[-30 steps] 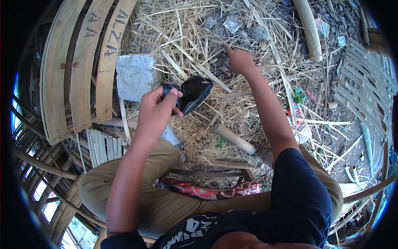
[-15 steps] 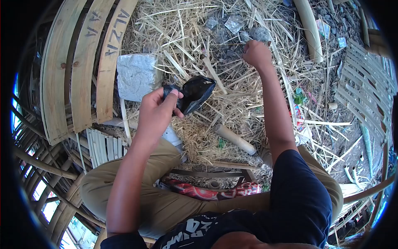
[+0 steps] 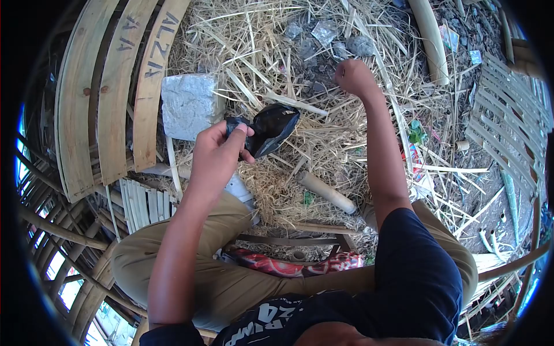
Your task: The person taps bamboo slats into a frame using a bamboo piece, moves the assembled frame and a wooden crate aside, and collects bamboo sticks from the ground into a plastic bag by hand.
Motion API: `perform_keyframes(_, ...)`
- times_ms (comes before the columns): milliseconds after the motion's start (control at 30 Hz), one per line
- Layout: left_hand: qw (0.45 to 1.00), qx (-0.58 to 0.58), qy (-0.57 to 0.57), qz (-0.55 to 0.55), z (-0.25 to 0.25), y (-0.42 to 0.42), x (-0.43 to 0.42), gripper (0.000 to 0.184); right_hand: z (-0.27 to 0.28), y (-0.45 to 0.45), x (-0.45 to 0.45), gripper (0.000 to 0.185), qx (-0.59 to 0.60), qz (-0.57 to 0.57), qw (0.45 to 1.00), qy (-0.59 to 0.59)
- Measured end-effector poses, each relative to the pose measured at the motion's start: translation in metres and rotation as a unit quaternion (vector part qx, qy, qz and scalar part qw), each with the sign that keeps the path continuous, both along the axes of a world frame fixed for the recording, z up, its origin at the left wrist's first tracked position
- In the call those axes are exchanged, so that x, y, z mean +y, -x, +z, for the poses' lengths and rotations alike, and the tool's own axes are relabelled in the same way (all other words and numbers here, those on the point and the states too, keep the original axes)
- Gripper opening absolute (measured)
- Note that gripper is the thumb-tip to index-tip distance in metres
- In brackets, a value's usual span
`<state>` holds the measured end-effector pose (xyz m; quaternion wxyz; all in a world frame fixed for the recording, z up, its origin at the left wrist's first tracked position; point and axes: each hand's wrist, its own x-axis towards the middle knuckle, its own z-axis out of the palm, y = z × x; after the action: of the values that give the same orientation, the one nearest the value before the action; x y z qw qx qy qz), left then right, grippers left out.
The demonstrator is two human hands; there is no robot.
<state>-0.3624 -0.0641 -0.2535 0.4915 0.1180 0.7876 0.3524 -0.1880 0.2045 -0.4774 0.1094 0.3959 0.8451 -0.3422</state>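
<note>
My left hand pinches the edge of a black plastic bag between thumb and fingers. The bag's mouth gapes to the right, above the straw. Farther out, my right hand is curled closed over a patch of dark soil. Whatever may be between its fingers is hidden. Just beyond it lie a grey stone and a crumpled clear plastic piece. A thin bamboo strip lies on the straw just past the bag.
A pale stone block stands left of the bag, beside curved wooden slats. A short bamboo tube lies before my legs. A bamboo pole and a slatted bamboo panel are on the right. Straw covers the ground.
My right hand has drawn slightly left and toward me, still closed. The bamboo strip past the bag now lies more crosswise. My left hand and the bag have hardly moved.
</note>
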Motion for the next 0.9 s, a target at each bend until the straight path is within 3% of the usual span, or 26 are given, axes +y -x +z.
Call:
perform_keyframes(67,1.0,-0.004,0.007,-0.009,0.001,0.0,-0.001,0.027,-0.004,0.003,-0.001,0.037,0.101,-0.064,0.991,-0.055)
perform_keyframes(167,1.0,-0.005,0.006,-0.005,0.0,0.0,-0.002,0.027,-0.026,0.006,0.002,0.041,0.105,-0.081,0.987,-0.089)
perform_keyframes(267,1.0,-0.004,0.006,-0.005,0.001,0.0,0.0,0.027,-0.04,0.003,0.01,0.034,0.085,-0.083,0.984,-0.13)
perform_keyframes(367,1.0,-0.007,0.004,-0.007,0.0,0.0,-0.001,0.027,-0.011,0.001,0.002,0.027,0.074,-0.061,0.991,-0.094)
perform_keyframes(467,1.0,-0.009,0.01,-0.006,0.002,-0.001,0.002,0.027,-0.024,0.002,-0.006,0.021,-0.004,-0.012,0.996,-0.084)
perform_keyframes(900,1.0,-0.006,0.014,-0.007,0.002,0.0,0.001,0.026,-0.053,0.025,-0.027,0.018,-0.049,-0.037,0.983,-0.175)
